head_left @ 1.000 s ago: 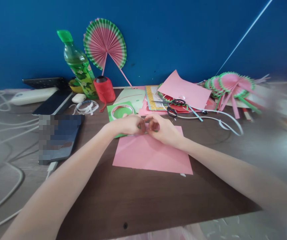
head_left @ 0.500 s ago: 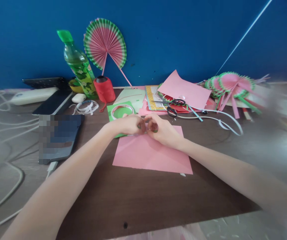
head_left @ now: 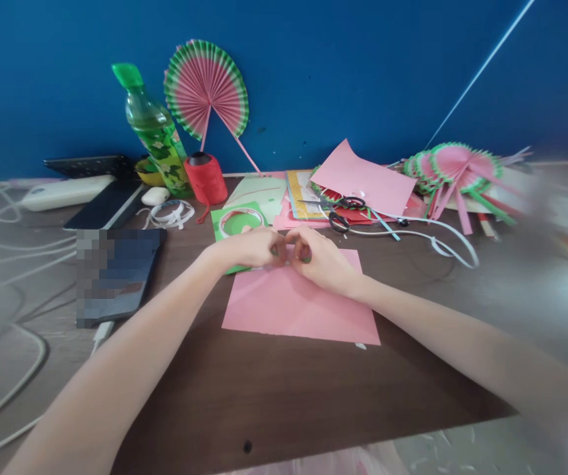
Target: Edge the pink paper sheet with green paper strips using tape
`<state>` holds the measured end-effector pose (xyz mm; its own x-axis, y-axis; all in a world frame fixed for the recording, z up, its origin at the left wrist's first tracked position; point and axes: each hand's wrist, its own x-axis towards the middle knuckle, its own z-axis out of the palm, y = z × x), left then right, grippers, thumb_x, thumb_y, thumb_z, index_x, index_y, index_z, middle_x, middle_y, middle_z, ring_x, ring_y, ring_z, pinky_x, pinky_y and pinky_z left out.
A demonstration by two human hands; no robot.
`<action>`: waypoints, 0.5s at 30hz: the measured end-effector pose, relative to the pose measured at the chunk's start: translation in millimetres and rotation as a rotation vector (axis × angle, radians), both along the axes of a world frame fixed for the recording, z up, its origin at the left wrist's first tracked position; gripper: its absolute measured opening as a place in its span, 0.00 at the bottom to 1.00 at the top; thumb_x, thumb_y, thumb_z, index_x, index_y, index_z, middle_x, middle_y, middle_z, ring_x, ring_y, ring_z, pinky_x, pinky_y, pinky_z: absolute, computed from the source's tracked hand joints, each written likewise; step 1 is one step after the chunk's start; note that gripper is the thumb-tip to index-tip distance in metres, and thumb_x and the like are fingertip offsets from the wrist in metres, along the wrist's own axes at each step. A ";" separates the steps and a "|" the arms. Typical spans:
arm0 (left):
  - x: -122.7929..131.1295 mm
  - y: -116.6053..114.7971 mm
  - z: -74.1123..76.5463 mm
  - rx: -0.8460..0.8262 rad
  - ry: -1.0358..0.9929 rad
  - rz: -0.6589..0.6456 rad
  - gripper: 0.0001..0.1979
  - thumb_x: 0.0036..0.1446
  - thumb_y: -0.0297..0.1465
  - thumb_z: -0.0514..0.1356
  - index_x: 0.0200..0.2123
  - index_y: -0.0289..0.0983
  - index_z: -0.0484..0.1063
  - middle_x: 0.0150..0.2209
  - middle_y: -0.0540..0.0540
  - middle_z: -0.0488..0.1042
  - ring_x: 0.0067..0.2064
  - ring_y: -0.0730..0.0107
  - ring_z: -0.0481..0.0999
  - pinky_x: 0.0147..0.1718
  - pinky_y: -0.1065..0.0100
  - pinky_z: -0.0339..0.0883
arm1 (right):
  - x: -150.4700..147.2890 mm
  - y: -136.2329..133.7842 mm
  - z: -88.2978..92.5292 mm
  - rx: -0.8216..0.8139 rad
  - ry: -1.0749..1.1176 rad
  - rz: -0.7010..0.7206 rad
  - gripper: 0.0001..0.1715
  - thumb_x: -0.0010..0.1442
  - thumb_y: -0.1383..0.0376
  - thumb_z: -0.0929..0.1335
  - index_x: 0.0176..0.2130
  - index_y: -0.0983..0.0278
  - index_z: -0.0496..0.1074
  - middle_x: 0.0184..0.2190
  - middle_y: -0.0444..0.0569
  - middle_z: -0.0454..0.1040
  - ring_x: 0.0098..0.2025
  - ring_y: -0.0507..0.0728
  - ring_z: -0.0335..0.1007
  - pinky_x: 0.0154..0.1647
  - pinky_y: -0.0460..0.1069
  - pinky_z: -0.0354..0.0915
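Note:
A pink paper sheet (head_left: 298,310) lies on the dark brown table, and both hands meet over its far edge. The fingers of my left hand (head_left: 258,247) are curled in a pinch near the sheet's far left corner. My right hand (head_left: 320,257) is closed the same way just beside it, thumb and fingertips bent together. Whatever sits between the fingertips is too small and hidden to make out. Under and behind my left hand are a green paper (head_left: 221,227) and a white roll of tape (head_left: 224,223).
Scissors (head_left: 339,221), a curved pink sheet (head_left: 363,178) and a white cable (head_left: 462,241) lie behind. A green bottle (head_left: 155,132), a red spool (head_left: 206,179) and a round pleated fan (head_left: 207,86) stand against the blue wall. More paper fans (head_left: 462,168) lie right; a dark phone (head_left: 135,277) left.
Almost nothing differs. Both hands keep their pinched pose at the far edge of the pink sheet, and the view has shifted very slightly.

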<state>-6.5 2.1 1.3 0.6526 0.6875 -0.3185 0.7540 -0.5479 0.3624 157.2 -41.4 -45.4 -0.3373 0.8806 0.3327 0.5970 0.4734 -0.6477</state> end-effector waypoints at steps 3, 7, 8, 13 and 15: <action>-0.2 0.2 0.4 -0.007 0.007 -0.006 0.11 0.47 0.36 0.55 0.32 0.39 0.73 0.38 0.47 0.72 0.42 0.62 0.67 0.47 0.58 0.53 | 2.3 1.5 -0.5 -0.032 -0.015 -0.048 0.16 0.43 0.76 0.64 0.35 0.62 0.63 0.21 0.39 0.62 0.27 0.52 0.61 0.31 0.48 0.57; 0.0 0.0 1.1 0.006 0.023 0.003 0.10 0.47 0.36 0.55 0.32 0.39 0.72 0.39 0.47 0.71 0.43 0.61 0.67 0.47 0.56 0.53 | 6.5 4.7 -0.5 -0.062 -0.010 -0.044 0.15 0.43 0.76 0.63 0.33 0.62 0.63 0.20 0.38 0.61 0.25 0.51 0.59 0.29 0.46 0.56; 0.1 -0.1 1.4 0.003 0.024 0.007 0.10 0.47 0.35 0.55 0.32 0.39 0.72 0.39 0.47 0.71 0.43 0.61 0.67 0.47 0.57 0.53 | 7.9 5.9 0.1 -0.065 -0.003 -0.040 0.15 0.43 0.76 0.63 0.33 0.62 0.63 0.20 0.38 0.61 0.25 0.50 0.59 0.29 0.46 0.55; 0.8 -0.9 3.1 -0.025 0.001 0.018 0.10 0.46 0.32 0.55 0.32 0.38 0.72 0.38 0.46 0.71 0.42 0.62 0.67 0.43 0.61 0.57 | 18.9 14.9 7.7 -0.143 0.103 -0.056 0.07 0.47 0.70 0.64 0.31 0.64 0.66 0.19 0.38 0.61 0.23 0.49 0.58 0.27 0.46 0.54; 0.9 -1.4 3.6 -0.026 -0.009 0.023 0.10 0.45 0.32 0.55 0.33 0.38 0.72 0.38 0.46 0.71 0.42 0.62 0.68 0.42 0.63 0.58 | 23.5 18.7 12.2 -0.170 0.087 -0.041 0.04 0.50 0.67 0.64 0.30 0.64 0.67 0.21 0.41 0.65 0.25 0.50 0.60 0.29 0.46 0.55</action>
